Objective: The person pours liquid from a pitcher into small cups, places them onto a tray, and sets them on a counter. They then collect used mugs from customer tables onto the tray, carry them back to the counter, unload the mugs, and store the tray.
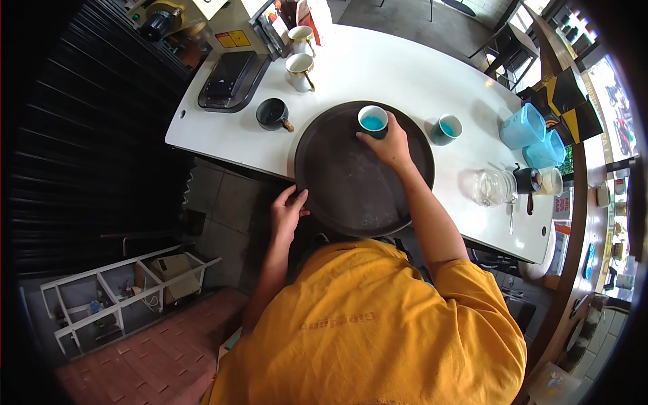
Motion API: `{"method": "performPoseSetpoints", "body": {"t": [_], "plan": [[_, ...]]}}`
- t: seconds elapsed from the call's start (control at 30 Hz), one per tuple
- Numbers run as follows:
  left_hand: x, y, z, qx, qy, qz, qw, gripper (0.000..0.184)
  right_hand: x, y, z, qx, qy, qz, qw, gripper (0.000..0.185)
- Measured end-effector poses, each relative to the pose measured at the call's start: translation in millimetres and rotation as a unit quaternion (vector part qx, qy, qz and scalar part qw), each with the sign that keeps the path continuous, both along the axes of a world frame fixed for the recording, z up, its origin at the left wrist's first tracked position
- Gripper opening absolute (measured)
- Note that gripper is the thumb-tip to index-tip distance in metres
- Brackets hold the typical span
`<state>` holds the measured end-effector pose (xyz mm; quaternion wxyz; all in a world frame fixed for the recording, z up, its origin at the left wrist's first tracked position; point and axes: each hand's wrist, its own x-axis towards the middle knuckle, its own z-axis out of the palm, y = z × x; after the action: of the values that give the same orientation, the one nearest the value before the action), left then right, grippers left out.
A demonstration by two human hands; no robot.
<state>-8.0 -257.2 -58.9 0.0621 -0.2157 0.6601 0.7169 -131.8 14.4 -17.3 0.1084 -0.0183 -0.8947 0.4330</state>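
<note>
My right hand is closed around a small dark-sided cup with a pale rim and blue inside; whether the blue is liquid or lining I cannot tell. The cup is at the far part of a round dark tray. This tray overhangs the near edge of the white table. At the tray's left rim is my left hand, its bent fingers gripping the edge. Right of the tray stands a similar cup, also blue inside. A black mug with a wooden handle is on the left.
Two white mugs stand behind a black scale. On the right are light-blue plastic containers, a glass jar, a spoon and a dark pot. A white shelf frame stands low left.
</note>
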Motion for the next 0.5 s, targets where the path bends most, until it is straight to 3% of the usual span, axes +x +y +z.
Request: {"method": "performPoseSetpoints", "body": {"t": [0.2,0.33,0.37,0.5], "plan": [[0.4,-2.3,1.5,0.026,-0.005,-0.009,1.0,0.048,0.7,-0.8,-6.4,-0.013,-0.001,-0.021,1.0,0.078],[-2.4,-5.1,-0.4,0.034,-0.014,-0.018,0.999,0.05,9.6,0.4,-7.6,-0.051,0.023,-0.022,0.998,0.088],[-2.9,-6.4,-2.5,0.042,-0.018,-0.026,0.999,0.05,10.0,5.3,-12.6,-0.018,0.024,0.0,1.0,0.099],[-3.0,-6.9,-0.2,0.032,-0.016,-0.024,0.999,0.049,25.3,39.2,-11.9,0.046,0.117,-0.04,0.991,0.089]]}}
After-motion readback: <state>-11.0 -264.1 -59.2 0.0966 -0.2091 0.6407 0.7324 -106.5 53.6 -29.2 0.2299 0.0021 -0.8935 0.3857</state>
